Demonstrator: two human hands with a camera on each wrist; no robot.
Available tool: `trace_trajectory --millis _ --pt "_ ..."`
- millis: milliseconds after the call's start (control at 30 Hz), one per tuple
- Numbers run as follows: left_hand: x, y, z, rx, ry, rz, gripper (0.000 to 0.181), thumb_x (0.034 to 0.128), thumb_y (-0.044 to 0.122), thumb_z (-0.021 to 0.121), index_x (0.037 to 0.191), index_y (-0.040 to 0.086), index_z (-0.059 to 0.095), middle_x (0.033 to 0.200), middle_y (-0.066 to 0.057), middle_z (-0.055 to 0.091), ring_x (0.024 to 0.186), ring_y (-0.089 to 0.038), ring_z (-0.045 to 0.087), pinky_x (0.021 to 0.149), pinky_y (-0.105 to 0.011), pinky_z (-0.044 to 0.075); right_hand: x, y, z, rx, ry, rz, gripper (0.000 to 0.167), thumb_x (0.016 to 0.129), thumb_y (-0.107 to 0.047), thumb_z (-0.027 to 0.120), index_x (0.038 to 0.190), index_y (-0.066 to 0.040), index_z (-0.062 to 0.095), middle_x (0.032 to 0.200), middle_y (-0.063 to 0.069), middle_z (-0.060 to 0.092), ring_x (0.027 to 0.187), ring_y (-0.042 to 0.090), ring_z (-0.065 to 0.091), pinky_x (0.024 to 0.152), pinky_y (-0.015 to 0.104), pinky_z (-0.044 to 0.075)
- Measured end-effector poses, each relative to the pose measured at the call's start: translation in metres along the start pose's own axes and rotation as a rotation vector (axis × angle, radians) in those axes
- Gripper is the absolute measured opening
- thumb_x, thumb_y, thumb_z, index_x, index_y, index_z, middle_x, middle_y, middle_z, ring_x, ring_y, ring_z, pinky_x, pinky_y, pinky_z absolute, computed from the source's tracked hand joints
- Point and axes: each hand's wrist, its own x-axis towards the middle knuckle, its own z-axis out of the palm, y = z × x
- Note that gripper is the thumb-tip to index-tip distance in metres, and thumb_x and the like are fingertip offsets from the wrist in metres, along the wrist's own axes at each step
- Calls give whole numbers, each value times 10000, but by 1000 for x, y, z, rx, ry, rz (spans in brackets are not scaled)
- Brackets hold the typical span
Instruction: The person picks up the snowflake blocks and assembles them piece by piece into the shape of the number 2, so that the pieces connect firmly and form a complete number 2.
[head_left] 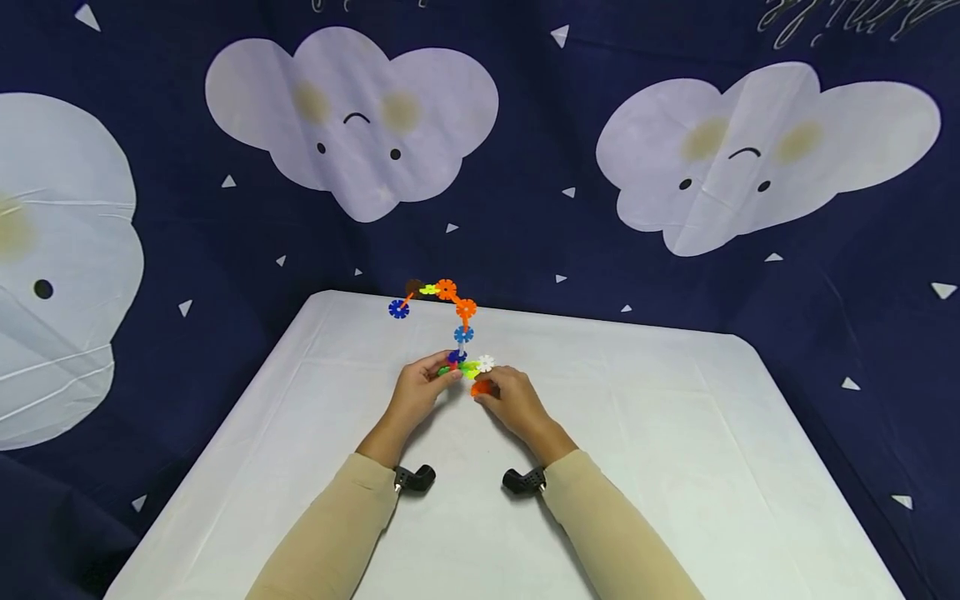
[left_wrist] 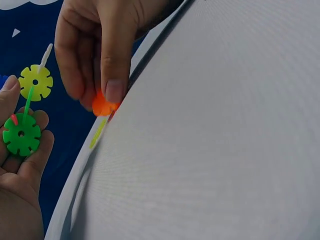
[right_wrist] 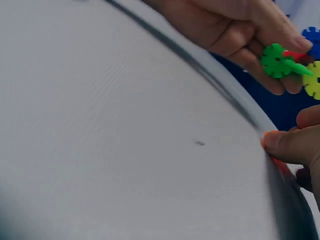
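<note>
My left hand (head_left: 416, 390) holds the lower end of a chain of interlocking notched plastic discs (head_left: 466, 309). The chain rises from the hand and bends left, ending in a blue disc (head_left: 399, 309). In the left wrist view, a green disc (left_wrist: 21, 135) lies against the left fingers, joined to a yellow disc (left_wrist: 35, 82). Just to the right, my right hand (head_left: 517, 404) pinches an orange disc (left_wrist: 104, 106) between thumb and fingers. A white disc (head_left: 486, 362) shows above the right fingertips. Fingers partly cover the orange disc.
A white-covered table (head_left: 675, 467) lies under both hands. Behind it hangs a dark blue cloth (head_left: 540, 242) printed with clouds. In the left wrist view, a thin yellow piece (left_wrist: 97, 134) shows below the orange disc; whether they join I cannot tell.
</note>
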Motion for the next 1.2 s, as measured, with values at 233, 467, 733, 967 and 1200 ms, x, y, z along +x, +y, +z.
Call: trace_trajectory --millis 233,467,733,967,1200 --pt "-1 1 1 -1 3 -6 436 950 53 796 1344 -79 665 1221 -180 728 1054 -246 705 847 -245 575 -6 3 -11 220 53 183 213 814 -14 914 987 -39 793 936 30 751 785 136 700 724 281 594" --pt "-1 1 3 -20 -15 -11 425 948 32 790 1339 -81 665 1227 -184 725 1087 -288 708 871 -265 580 -13 11 -33 480 163 465 117 916 0 818 1032 -20 812 930 46 774 848 229 737 750 311 611" --pt "-2 0 6 25 -41 -7 418 947 62 799 1327 -68 682 1200 -160 742 1016 -263 705 829 -256 573 -20 8 -50 678 241 454 244 989 62 702 1223 134 700 1097 191 734 986 425 700 868 485 598" --pt "-4 1 8 31 -66 -25 439 944 56 799 1342 -75 668 1241 -180 723 1057 -298 704 888 -300 581 -19 -14 -56 772 265 358 230 985 129 661 1205 197 664 1077 295 711 972 585 650 885 626 545" --pt "-4 2 9 34 -76 -34 451 949 72 800 1354 -71 662 1273 -191 706 1094 -308 697 900 -304 580 -20 -29 -59 744 280 330 219 984 135 658 1193 199 665 1059 295 711 944 542 668 876 639 539"
